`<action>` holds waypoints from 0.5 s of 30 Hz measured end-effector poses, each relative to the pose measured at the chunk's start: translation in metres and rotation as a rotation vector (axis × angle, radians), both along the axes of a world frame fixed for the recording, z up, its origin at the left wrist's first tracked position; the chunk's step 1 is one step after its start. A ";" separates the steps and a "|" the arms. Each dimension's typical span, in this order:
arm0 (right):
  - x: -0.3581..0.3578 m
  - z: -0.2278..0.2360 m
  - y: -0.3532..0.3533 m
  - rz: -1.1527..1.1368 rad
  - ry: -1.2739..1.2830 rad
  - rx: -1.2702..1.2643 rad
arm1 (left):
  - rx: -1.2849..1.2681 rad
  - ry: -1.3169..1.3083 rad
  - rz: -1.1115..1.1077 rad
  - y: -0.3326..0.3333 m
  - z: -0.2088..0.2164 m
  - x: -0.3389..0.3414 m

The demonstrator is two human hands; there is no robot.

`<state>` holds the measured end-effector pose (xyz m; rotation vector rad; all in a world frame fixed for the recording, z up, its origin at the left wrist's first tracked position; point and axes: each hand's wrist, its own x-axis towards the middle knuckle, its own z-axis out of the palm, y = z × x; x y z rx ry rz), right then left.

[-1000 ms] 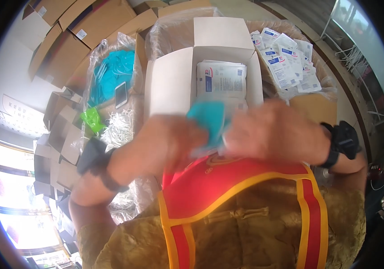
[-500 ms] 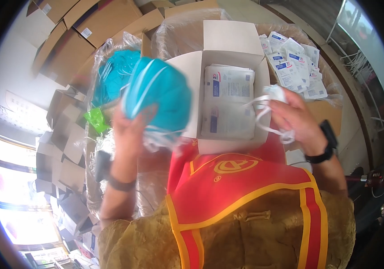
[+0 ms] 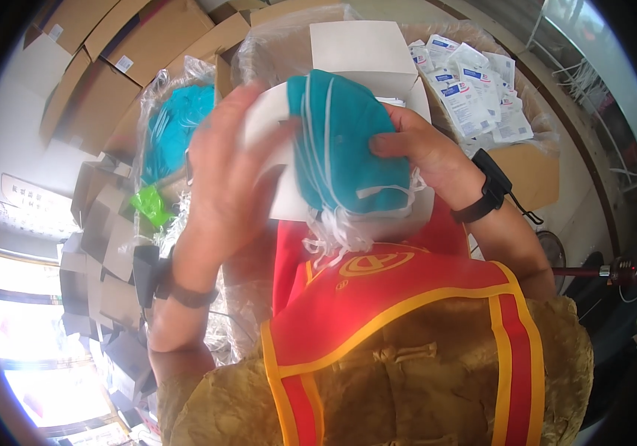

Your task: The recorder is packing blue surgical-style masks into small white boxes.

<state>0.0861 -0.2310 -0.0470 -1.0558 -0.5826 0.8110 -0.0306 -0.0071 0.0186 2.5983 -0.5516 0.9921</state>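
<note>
A stack of teal face masks [image 3: 340,141] with white straps is held up in front of me, its loose straps dangling below. My right hand [image 3: 422,149] grips the stack's right edge, thumb on the front and the other fingers behind. My left hand [image 3: 225,167] is blurred by motion, its fingers apart just left of the stack; no mask shows in it. Behind the masks stands an open white carton [image 3: 359,48], most of its inside now hidden by them.
At the left, a plastic-lined box holds more teal masks [image 3: 179,123], with a bright green plastic scrap [image 3: 151,204] beside it. Flat white packets [image 3: 474,97] fill a lined box at the right. Brown cartons [image 3: 99,97] are stacked at the far left.
The mask stack has moved right, from my left hand into my right hand, and now covers the carton's packets. My left hand has come off it. The pale strapped item at my right hand no longer shows separately.
</note>
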 end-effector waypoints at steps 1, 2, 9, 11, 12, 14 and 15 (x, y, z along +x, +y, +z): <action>-0.003 -0.001 0.006 0.010 -0.011 0.036 | 0.252 -0.077 -0.060 -0.005 0.005 0.001; -0.005 -0.002 0.011 0.019 -0.022 0.071 | 0.504 -0.153 -0.121 -0.009 0.008 0.002; -0.033 -0.031 0.012 -0.081 0.466 0.052 | 0.528 0.015 -0.236 -0.007 0.021 0.017; -0.074 0.003 0.014 -0.149 0.714 0.080 | 0.523 0.036 -0.202 -0.008 0.020 0.016; -0.071 -0.004 0.009 -0.146 0.712 0.079 | 0.527 0.050 -0.173 -0.009 0.020 0.013; -0.058 -0.024 -0.005 0.360 0.057 -0.159 | 0.564 0.101 -0.134 -0.007 0.021 0.013; -0.065 -0.001 -0.008 0.311 -0.052 -0.368 | 0.595 0.157 -0.082 -0.003 0.021 0.012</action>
